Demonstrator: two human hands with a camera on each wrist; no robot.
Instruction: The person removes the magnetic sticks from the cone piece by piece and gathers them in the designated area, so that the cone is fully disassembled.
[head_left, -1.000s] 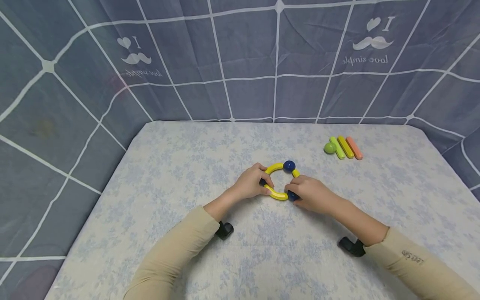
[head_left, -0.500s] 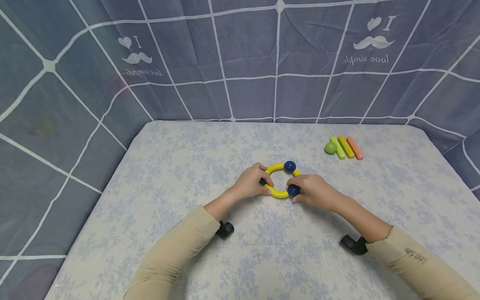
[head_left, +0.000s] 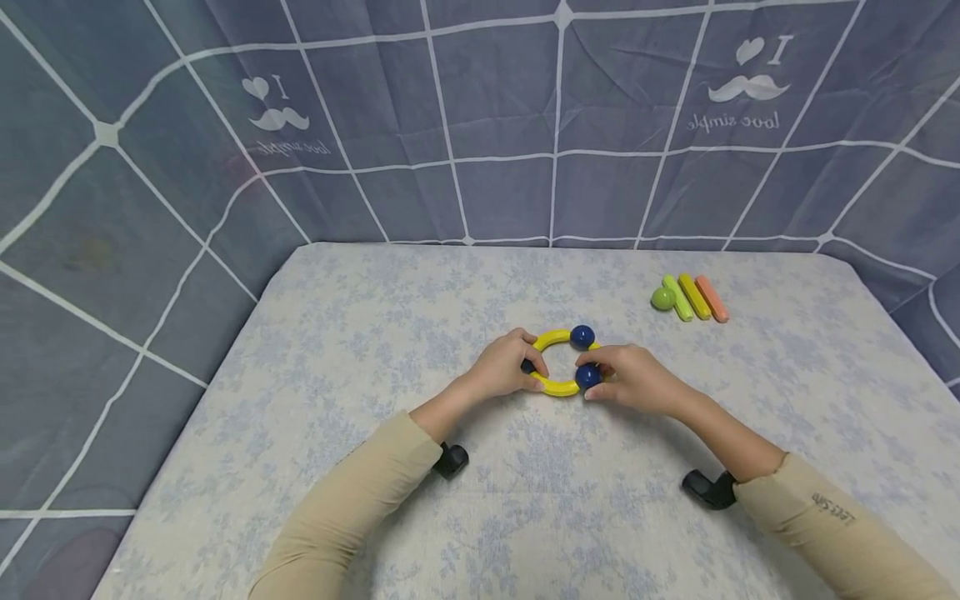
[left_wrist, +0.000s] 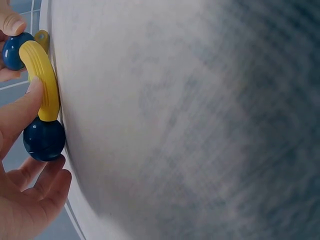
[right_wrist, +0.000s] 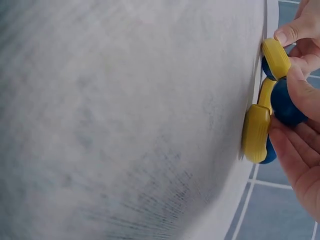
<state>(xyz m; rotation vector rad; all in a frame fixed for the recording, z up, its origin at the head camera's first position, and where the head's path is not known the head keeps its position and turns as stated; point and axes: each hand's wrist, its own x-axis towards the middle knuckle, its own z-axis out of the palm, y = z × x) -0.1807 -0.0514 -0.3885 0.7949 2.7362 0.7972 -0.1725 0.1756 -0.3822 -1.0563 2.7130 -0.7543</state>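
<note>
A rounded ring of yellow curved rods [head_left: 556, 387] and blue balls lies in the middle of the table. At its left side my left hand [head_left: 505, 364] holds the ring, thumb on a yellow rod [left_wrist: 46, 85], fingertips by a blue ball [left_wrist: 44, 139]. Opposite, my right hand [head_left: 632, 379] pinches another blue ball [head_left: 588, 376] between thumb and fingers. This ball sits at the near rod's end; in the right wrist view it appears raised off the cloth. A third blue ball [head_left: 582, 337] is at the far side. Part of the right rod is hidden behind my right fingers.
Farther back to the right lie a green ball [head_left: 663, 298] and straight rods in light green [head_left: 678, 298], yellow [head_left: 695, 297] and coral [head_left: 712, 298], side by side. A floral cloth [head_left: 360, 333] covers the table. Behind it hangs a blue-grey checked curtain [head_left: 502, 108].
My right hand has shifted slightly away from me and right, bringing the near right blue ball with it toward the far ball. The left hand stays at its place on the ring.
</note>
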